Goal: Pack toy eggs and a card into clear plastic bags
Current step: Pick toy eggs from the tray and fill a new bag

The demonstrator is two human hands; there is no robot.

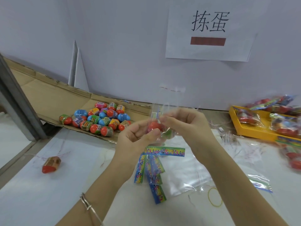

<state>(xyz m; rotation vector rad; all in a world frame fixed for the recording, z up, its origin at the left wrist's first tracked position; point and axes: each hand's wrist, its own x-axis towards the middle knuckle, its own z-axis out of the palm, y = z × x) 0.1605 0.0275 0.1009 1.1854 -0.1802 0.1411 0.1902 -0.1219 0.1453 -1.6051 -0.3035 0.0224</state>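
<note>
Head camera, looking down at a packing bench. Both hands meet at the centre of the frame, raised above the table. The left hand (138, 134) curls its thumb and fingers round a red egg (154, 126) that already sits inside a clear bag (169, 101). The right hand (182, 123) pinches the bag's film just beside the egg, probably to hold the mouth up while the egg settles. The bag is blurred. A green patch low in it may be a second egg, and a coloured sliver near its top may be a card; neither is certain.

Supplies lie within easy reach. A pile of toy eggs (101, 118) in red, blue, pink and green rests on a flattened cardboard sheet (48, 98) to the left, beyond the left hand. One lone egg (51, 164) lies apart on the table, nearer the left edge. Directly under the hands are bright printed cards (162, 151), fanned loosely, overlapping a flat stack of empty bags (184, 173). A yellow rubber band (215, 197) lies near the right forearm. On the right, a yellow tray (254, 132) holds finished packs (280, 111), so filled bags likely go that way.

The table (48, 201) is white, with thin stray threads scattered on it. Behind it stands a pale wall bearing a paper sign (210, 28) with two large Chinese characters. A grey metal post (16, 101) slants up at the far left. A thin bangle (86, 203) circles the left wrist.
</note>
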